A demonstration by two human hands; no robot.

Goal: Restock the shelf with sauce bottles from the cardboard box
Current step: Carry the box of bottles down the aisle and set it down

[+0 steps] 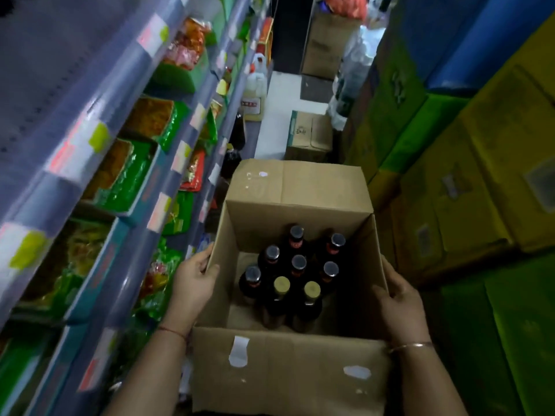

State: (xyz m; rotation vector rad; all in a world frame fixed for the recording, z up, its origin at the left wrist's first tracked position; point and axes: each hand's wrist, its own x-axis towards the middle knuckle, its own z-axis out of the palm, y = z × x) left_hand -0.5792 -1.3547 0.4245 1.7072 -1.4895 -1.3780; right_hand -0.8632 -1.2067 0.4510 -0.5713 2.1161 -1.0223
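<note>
1. Eight dark sauce bottles [295,277] stand upright in the open cardboard box [288,373] that we carry in front of us; six have dark caps and the two nearest have gold caps.
2. Red bands circle the necks of several bottles, but we cannot read any writing on them.
3. White scraps of torn tape or label mark the near flap and the far flap of the box; they bear no legible text.
4. On our left, the shelf [126,136] carries strips of price tags [97,139] in white, pink and yellow-green, too blurred to read, above green and orange packets [126,172].
5. Farther along on the left stands a pale jug [255,94] with a red label, its lettering unreadable.
6. Our left hand [195,280] clasps the left wall of the box, thumb hooked over the rim and fingers outside; a red thread circles that wrist.
7. Our right hand [399,298] grips the right wall, thumb over the edge into the box; a thin bangle sits on that wrist.
8. Stacked cartons [468,187] fill the right side, and a small brown box [309,136] sits on the floor beyond.
</note>
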